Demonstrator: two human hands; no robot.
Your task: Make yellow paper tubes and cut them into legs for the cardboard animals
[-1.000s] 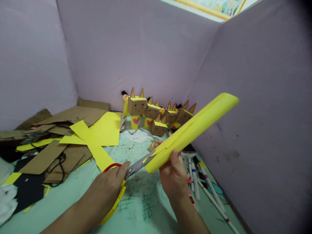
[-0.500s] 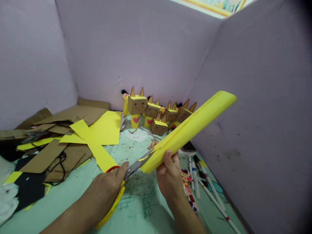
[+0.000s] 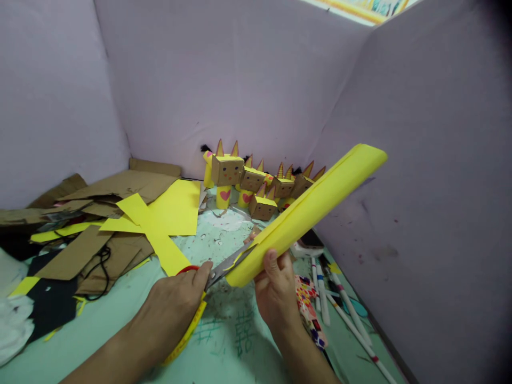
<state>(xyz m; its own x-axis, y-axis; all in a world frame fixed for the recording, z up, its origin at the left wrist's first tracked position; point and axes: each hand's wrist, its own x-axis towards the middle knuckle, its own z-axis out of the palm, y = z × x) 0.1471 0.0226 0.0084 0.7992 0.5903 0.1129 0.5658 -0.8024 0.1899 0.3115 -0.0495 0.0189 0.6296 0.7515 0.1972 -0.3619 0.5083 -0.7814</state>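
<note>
My left hand [image 3: 178,298] is closed round the handles of a pair of scissors [image 3: 218,272], whose red loop shows by the fingers. The blades reach up to the right and sit at the near end of a rolled sheet of yellow paper [image 3: 308,213]. Gripping that roll from below, my right hand [image 3: 276,288] has its thumb on the near side. The roll slants up to the right above the table. A narrow yellow paper strip [image 3: 188,336] hangs down beside my left hand.
Cardboard pieces [image 3: 120,186] and yellow paper sheets [image 3: 182,208] are piled at the left. Several cardboard-headed figures with horns [image 3: 228,170] stand along the back wall. Several white markers [image 3: 348,298] and a patterned cloth-like piece [image 3: 310,309] lie at the right.
The scissors have shifted slightly along the roll's near end, and the roll's lower end has moved a little left. Both hands keep their holds. The view has tilted slightly.
</note>
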